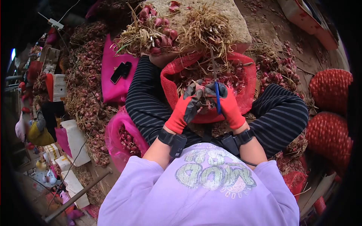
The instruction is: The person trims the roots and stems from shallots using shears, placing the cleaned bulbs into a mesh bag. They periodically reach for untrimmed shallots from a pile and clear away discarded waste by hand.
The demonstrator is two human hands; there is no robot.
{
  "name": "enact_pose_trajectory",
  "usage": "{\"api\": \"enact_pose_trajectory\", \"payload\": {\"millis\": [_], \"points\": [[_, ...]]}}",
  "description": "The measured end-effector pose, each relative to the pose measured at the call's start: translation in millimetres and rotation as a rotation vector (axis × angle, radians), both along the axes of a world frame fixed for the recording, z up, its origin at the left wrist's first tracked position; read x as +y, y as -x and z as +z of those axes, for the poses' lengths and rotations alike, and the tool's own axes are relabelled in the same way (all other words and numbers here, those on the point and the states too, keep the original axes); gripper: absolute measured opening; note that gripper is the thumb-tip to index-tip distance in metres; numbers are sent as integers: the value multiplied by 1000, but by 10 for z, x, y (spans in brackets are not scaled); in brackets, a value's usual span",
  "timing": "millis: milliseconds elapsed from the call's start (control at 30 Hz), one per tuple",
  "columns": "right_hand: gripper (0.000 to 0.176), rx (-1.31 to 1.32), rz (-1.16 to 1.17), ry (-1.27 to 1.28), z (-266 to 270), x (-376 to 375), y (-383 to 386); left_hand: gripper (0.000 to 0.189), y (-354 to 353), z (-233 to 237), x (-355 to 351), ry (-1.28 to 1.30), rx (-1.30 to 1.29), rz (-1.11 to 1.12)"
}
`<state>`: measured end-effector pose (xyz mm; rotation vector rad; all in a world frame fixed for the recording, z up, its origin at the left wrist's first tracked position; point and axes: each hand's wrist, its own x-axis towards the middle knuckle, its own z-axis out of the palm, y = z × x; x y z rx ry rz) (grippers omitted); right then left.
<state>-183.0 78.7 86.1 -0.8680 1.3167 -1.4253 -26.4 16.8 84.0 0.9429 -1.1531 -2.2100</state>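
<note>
Both hands wear red gloves with dark palms and meet over an open red mesh sack (169, 81) of shallots. Between their fingertips is a small shallot bunch (200, 87), partly hidden. My left hand (190, 103) is closed on it from the left. My right hand (225, 100) is closed around the blue handle of a knife (217, 98), whose thin blade points up and away. Beyond the sack, a pale block (235, 28) bears a bunch of red shallots (164, 34) at left and a heap of dry stems (207, 28) near the middle.
Shallots (86, 86) lie in a long pile on the left. A phone (118, 72) rests on pink cloth (109, 90). Beside my left knee is a pink bag (117, 150); full red sacks (330, 88) stand at right. Another person (41, 124) is at far left.
</note>
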Motion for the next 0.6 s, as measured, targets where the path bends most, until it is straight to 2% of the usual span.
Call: {"api": "enact_pose_trajectory", "payload": {"millis": [67,167,200,267,333,400,433,467,500,567,600], "points": [[22,8,36,-43,-37,16,42,36,-50,110,-7,-141,83,-99],[25,69,49,-86,-35,24,55,40,-103,-21,-60,-245,-28,-148],[27,98,46,-97,-29,28,59,39,-92,-38,-72,-342,67,-80],[31,-338,31,-208,-245,70,143,38,-66,-56,-92,-532,260,61],[34,-433,-13,-251,-378,52,128,35,-58,-34,-123,-526,365,133],[35,-226,-60,-233,-466,94,88,32,-64,-5,-171,-516,471,206],[35,-140,-69,-228,-506,121,80,28,-139,-175,-274,-703,721,127],[35,-55,-81,-226,-545,148,72,27,-179,-336,-299,-744,707,197],[35,87,-68,-220,-603,199,113,25,-148,-273,-324,-785,692,265],[34,330,-24,-272,-278,225,80,22,-113,-133,-387,-905,704,349],[33,392,0,-279,-164,247,54,22,-104,-77,-395,-862,668,408]]}}
